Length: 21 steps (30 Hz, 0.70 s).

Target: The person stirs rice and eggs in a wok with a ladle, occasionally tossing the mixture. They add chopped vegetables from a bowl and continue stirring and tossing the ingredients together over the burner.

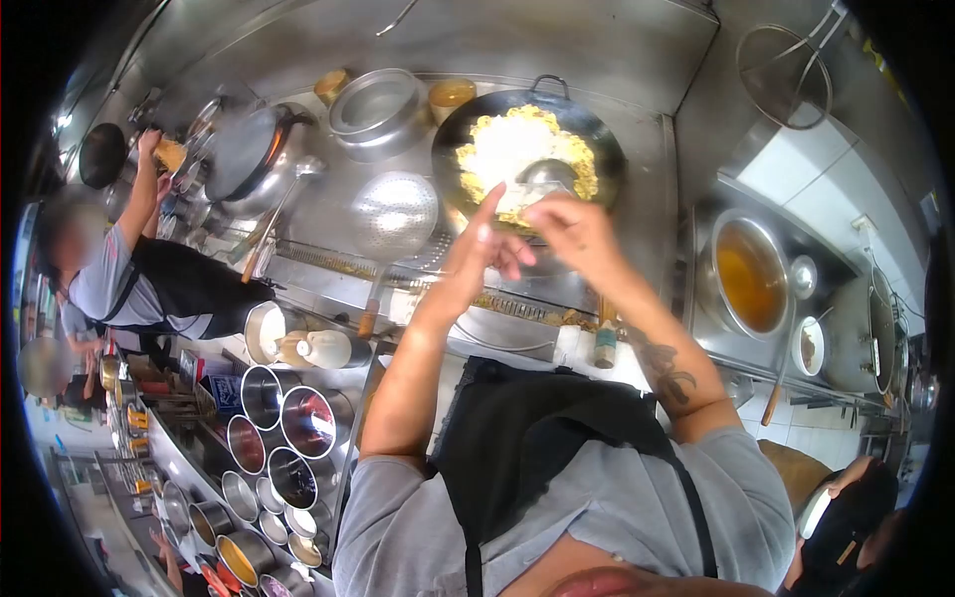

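Note:
A black wok (448, 134) in front of me holds white rice (512, 139) and yellow scrambled egg (580, 159). A ladle (546, 172) rests bowl-down in the food, and its wooden handle shows below my right forearm. Over the wok's near edge, my left hand (482, 254) has its fingers apart, one pointing up. Close beside it, my right hand (575, 227) is curled with fingertips together. Something pale shows by those fingertips; I cannot make out whether it is held.
Left of the wok lies a perforated skimmer (396, 214), near a metal pot (376, 109). A pan of orange-brown liquid (748, 279) stands at right. Several ingredient containers (308, 418) fill the lower left. A co-worker (149, 269) works at far left; another person (846, 527) is at lower right.

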### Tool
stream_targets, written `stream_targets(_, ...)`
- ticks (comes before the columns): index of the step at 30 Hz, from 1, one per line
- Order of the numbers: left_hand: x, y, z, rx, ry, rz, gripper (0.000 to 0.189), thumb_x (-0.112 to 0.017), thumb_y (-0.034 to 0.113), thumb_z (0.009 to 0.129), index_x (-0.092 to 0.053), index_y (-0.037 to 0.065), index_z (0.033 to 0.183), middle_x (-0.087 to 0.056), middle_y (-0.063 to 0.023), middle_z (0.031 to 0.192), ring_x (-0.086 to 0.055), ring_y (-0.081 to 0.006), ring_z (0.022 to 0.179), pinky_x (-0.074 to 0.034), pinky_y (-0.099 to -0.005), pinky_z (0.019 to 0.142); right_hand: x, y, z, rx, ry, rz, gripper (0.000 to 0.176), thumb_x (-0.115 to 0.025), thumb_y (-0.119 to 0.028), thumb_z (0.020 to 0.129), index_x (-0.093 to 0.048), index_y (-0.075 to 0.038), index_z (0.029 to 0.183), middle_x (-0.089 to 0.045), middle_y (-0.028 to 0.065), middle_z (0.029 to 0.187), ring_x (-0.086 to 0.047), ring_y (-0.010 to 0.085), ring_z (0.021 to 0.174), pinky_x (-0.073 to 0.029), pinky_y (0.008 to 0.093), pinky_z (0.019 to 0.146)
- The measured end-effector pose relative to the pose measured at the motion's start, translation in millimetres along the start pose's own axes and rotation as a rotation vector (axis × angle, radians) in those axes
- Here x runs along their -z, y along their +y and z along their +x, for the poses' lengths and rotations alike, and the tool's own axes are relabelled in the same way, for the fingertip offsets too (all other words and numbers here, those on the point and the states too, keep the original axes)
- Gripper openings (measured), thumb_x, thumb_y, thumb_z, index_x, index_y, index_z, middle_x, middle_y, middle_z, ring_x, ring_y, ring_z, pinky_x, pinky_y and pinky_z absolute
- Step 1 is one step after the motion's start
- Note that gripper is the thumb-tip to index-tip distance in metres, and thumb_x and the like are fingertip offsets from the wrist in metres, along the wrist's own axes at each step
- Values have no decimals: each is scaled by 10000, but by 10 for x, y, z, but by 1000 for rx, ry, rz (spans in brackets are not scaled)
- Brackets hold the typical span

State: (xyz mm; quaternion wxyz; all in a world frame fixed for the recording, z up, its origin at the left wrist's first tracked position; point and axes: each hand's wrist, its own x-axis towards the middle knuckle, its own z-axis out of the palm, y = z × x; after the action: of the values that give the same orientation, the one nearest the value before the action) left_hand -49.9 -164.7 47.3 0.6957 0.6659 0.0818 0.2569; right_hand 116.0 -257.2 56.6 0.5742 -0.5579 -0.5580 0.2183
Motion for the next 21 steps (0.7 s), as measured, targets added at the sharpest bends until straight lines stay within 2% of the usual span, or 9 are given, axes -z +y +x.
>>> stream_targets(3, 297, -99, -218, 49, 229, 118, 614, -390, 413, 978, -273, 6, 1422, -595, -103, 828, -544, -140, 657, -449, -266, 651, 306, -458, 183, 142, 178, -121, 109, -577, -55, 886, -620, 31, 938, -601, 36, 864, -561, 92, 799, -459, 224, 691)
stream_targets(4, 468, -301, -284, 93, 317, 202, 520, -496, 228, 946, -347, -10, 1384, -616, -135, 850, -582, -172, 656, -464, -278, 668, 355, -511, 238, 49, 258, -136, 126, -570, -43, 885, -608, 25, 985, -593, 33, 892, -547, 79, 804, -448, 212, 695)
stream_targets(5, 667, -608, -381, 26, 337, 412, 539, -526, 197, 917, -346, -14, 1379, -612, -157, 902, -595, -200, 702, -473, -305, 692, 395, -515, 286, -45, 335, -153, 159, -564, -32, 885, -597, 18, 1032, -585, 29, 920, -532, 66, 810, -437, 201, 699)
stream_targets(7, 1057, -1278, -632, -101, 374, 841, 585, -585, 136, 860, -345, -24, 1369, -604, -202, 1006, -622, -257, 793, -490, -359, 742, 460, -164, 271, 7, 198, -291, 379, -560, 21, 819, -520, -19, 1194, -558, 102, 1024, -564, 201, 912, -450, 289, 797)
stream_targets(9, 1248, -1714, -954, 85, 300, 1356, 725, -692, 180, 735, -355, -27, 1343, -506, -291, 1147, -560, -386, 1007, -478, -437, 838, 490, 343, 59, 67, 65, -726, 494, -566, 27, 774, -480, -36, 1257, -535, 158, 1078, -555, 299, 984, -445, 359, 855)
stream_targets(11, 1177, -1791, -1126, 466, 276, 1435, 761, -732, 223, 685, -385, -5, 1322, -505, -281, 1137, -564, -400, 981, -468, -478, 835, 631, 730, -375, -102, -100, -967, 576, -578, 5, 719, -454, -23, 1281, -501, 235, 1109, -477, 400, 1087, -401, 438, 925)
stream_targets(14, 1153, -1777, -1154, 747, 240, 1446, 751, -716, 208, 681, -381, 14, 1324, -531, -238, 1074, -575, -375, 951, -475, -466, 806, 771, 1052, -1127, -447, -64, -1134, 585, -575, -54, 770, -408, -27, 1331, -529, 269, 1158, -511, 405, 1088, -413, 447, 922)
stream_targets(16, 1181, -1964, -1126, 758, 281, 1474, 716, -697, 196, 691, -383, 18, 1309, -535, -216, 1041, -581, -348, 939, -481, -448, 787, 812, 1252, -1421, -765, -26, -903, 529, -565, -83, 808, -421, -6, 1311, -570, 277, 1092, -550, 429, 1026, -434, 457, 889)
stream_targets(21, 1511, -2440, -1093, 729, 338, 1342, 611, -660, 170, 701, -406, -30, 1220, -536, -256, 980, -601, -395, 898, -499, -460, 796, 957, 1371, -1529, -533, 2, -793, 422, -593, -153, 838, -491, 26, 1205, -628, 232, 947, -602, 399, 895, -472, 417, 800)
